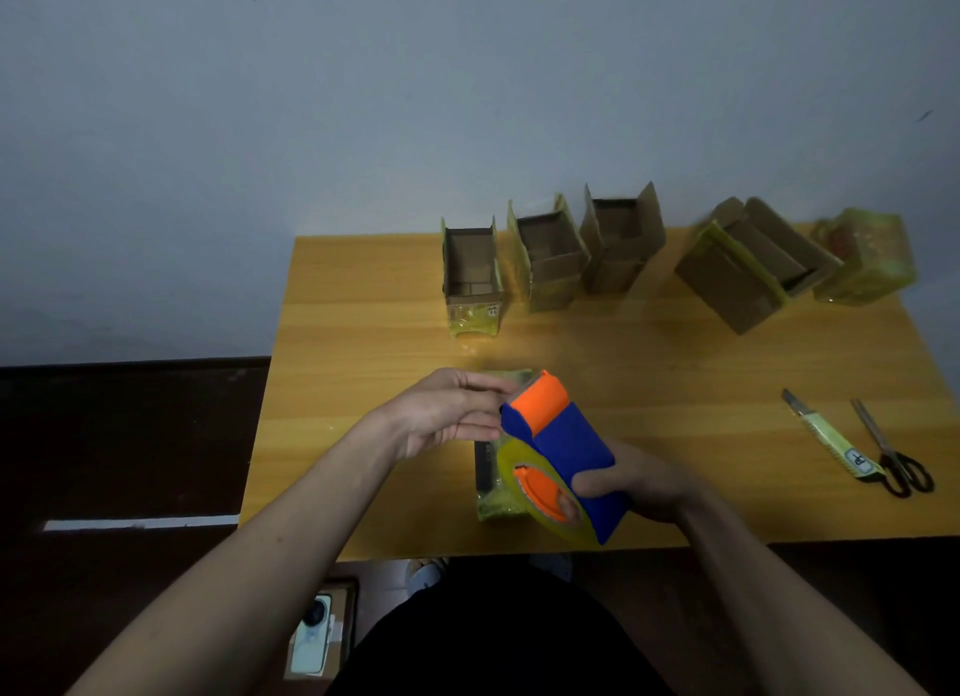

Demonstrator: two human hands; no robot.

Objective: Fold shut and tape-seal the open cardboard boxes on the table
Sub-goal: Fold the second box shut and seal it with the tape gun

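Note:
My right hand (631, 480) grips a blue and orange tape dispenser (563, 448) holding a yellowish tape roll (519, 461), tilted over a taped box (491, 498) lying near the table's front edge. My left hand (447, 409) reaches to the dispenser's orange front end, fingers at its tip; whether they pinch the tape is unclear. Three open cardboard boxes (471, 274) (550, 259) (621, 238) stand in a row at the back. To their right a larger open box (743, 269) sits askew beside a box wrapped in yellow tape (865, 259).
A utility knife (826, 435) and black-handled scissors (893, 451) lie at the right of the wooden table (363, 383). A grey wall rises behind the table. On the dark floor at the lower left lies a small carton with a white device (311, 638).

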